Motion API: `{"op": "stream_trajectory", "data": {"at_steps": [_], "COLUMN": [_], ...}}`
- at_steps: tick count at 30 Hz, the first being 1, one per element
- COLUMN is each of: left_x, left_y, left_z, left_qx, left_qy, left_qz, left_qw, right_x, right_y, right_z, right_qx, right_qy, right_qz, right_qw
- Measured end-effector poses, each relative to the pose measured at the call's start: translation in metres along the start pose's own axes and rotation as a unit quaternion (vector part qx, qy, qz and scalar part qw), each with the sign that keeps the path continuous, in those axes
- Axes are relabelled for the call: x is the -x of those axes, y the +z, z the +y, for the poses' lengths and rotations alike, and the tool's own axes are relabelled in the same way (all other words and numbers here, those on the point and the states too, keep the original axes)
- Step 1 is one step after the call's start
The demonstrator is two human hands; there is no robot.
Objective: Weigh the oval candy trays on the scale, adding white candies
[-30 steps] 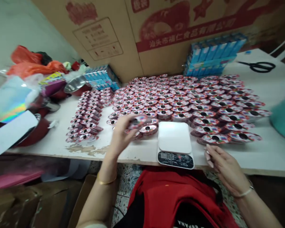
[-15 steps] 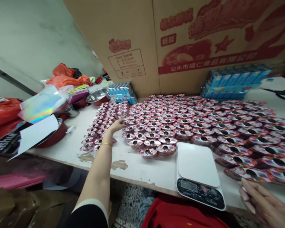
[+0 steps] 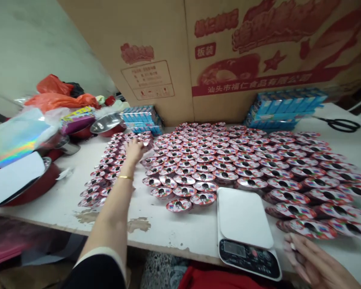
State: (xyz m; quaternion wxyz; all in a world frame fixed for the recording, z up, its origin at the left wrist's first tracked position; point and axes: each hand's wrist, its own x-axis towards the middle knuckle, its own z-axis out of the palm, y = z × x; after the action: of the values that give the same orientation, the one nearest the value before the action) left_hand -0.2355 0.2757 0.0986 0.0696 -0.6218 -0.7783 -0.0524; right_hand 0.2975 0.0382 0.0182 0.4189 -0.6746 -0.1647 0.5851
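Note:
My left hand (image 3: 134, 151) reaches out over the left block of small packs (image 3: 90, 199), its fingers down among the rear ones. These fingertips are partly hidden and blurred, so whether they grip a pack is unclear. The packs have oval red, white and pink tops, each with a dark round hole. A larger group of the same packs (image 3: 203, 198) stands in rows across the middle and right. My right hand (image 3: 315, 257) is at the front right, thumb and fingers pinched together, with a small whitish spot at the tips. Left of it lies a white digital kitchen scale (image 3: 245, 218).
A big cardboard carton (image 3: 174, 48) rises behind the packs. Blue wrapped boxes stand at left (image 3: 141, 119) and right (image 3: 284, 108). Black scissors (image 3: 341, 125) lie at the far right. Metal bowls (image 3: 106, 123), a red bowl (image 3: 33, 186) and orange bags (image 3: 55, 94) crowd the left.
My left hand has moved left and slightly up, from the edge of the middle group to the left block. My right hand stays pinched near the scale. The view has shifted slightly.

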Motion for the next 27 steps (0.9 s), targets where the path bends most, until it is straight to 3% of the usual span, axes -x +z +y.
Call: {"op": "stream_trajectory", "data": {"at_steps": [2, 4, 6, 8, 11, 13, 15, 17, 20, 23, 27], "left_x": [0.016, 0.041, 0.076, 0.118, 0.176, 0.199, 0.208, 0.209, 0.206, 0.212, 0.237], "left_y": [-0.023, -0.046, -0.063, -0.069, -0.058, -0.041, -0.026, -0.016, -0.014, -0.020, -0.023], "left_z": [0.015, 0.044, 0.086, 0.137, 0.210, 0.247, 0.271, 0.281, 0.278, 0.259, 0.222], "left_qx": [0.023, 0.080, 0.148, 0.215, 0.263, 0.260, 0.243, 0.232, 0.255, 0.297, 0.345], "left_qy": [0.041, 0.112, 0.186, 0.232, 0.316, 0.363, 0.396, 0.414, 0.429, 0.410, 0.317], "left_qz": [0.033, 0.087, 0.079, 0.033, -0.075, -0.091, -0.086, -0.083, -0.066, -0.024, 0.032], "left_qw": [0.998, 0.987, 0.968, 0.948, 0.908, 0.890, 0.881, 0.876, 0.864, 0.862, 0.883], "right_x": [0.015, 0.024, 0.028, 0.029, 0.031, 0.034, 0.037, 0.038, 0.035, 0.030, 0.022], "right_y": [0.010, 0.019, 0.024, 0.026, 0.021, 0.015, 0.008, 0.002, -0.002, 0.004, 0.028], "right_z": [-0.018, -0.033, -0.042, -0.044, -0.041, -0.039, -0.038, -0.038, -0.041, -0.051, -0.073], "right_qx": [-0.003, -0.002, -0.002, -0.003, 0.008, 0.016, 0.022, 0.030, 0.051, 0.089, 0.169], "right_qy": [0.009, 0.014, 0.006, -0.010, -0.040, -0.062, -0.084, -0.102, -0.125, -0.177, -0.297], "right_qz": [-0.047, -0.100, -0.142, -0.165, -0.183, -0.185, -0.181, -0.178, -0.184, -0.192, -0.198], "right_qw": [0.999, 0.995, 0.990, 0.986, 0.982, 0.981, 0.980, 0.978, 0.974, 0.961, 0.919]}}
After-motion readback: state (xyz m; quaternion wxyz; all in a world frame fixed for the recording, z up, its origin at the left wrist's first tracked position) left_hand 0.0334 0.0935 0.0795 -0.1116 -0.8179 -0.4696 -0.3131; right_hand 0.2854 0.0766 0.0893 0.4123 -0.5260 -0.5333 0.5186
